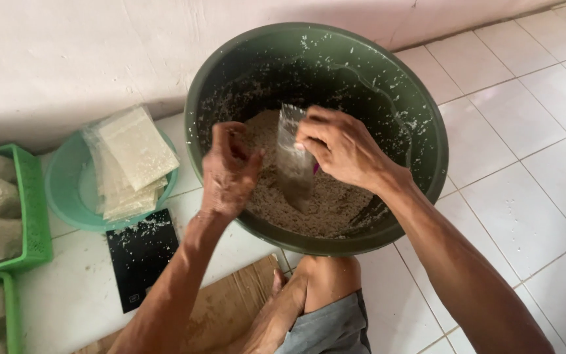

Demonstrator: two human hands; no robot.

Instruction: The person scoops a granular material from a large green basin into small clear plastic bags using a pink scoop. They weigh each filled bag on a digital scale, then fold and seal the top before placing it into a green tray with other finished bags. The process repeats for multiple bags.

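Right hand [343, 149] pinches a clear bag [294, 160] over the green bowl [427, 124]; left hand [229, 172], fingers cupped around grain [322, 203], fills it next, aiming carefully.

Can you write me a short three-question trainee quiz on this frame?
1. True or false: the right hand holds a clear plastic bag over the green basin.
2. Where does the stack of empty bags lie? A) in the green basket B) in the light green bowl C) on the black scale
3. What does the left hand grasp?

Key: 1 true; 2 B; 3 a handful of the grainy mix.
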